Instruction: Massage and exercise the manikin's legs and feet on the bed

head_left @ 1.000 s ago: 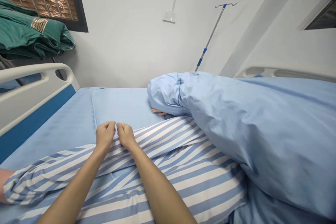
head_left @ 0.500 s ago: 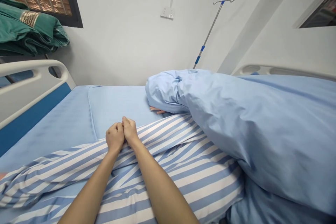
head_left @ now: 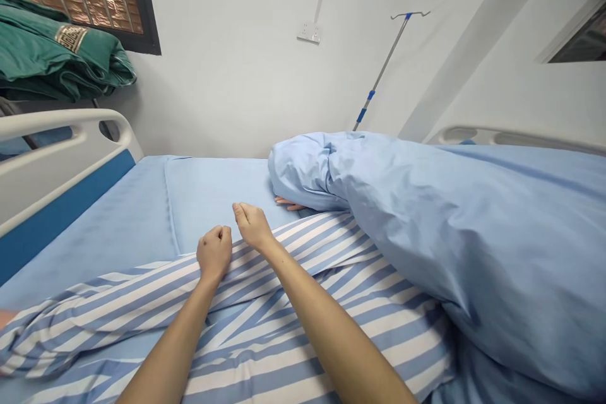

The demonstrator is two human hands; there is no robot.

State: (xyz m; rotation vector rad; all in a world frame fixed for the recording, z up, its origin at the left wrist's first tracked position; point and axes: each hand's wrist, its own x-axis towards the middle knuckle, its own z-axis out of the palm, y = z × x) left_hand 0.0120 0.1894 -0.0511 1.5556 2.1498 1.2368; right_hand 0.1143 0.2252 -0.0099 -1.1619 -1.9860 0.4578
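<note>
Legs in blue-and-white striped trousers lie across a bed. Over the farther leg, left hand and right hand sit slightly apart, fingers curled into fists; contact is unclear. Beyond: a drip pole, white wall.

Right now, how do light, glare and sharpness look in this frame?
Head view: soft light, with shadow beneath the light-blue quilt; head view: bright white patch, perhaps glare, at the top of the barred window; head view: left hand and right hand reasonably sharp; head view: top-right corner darkened.
</note>
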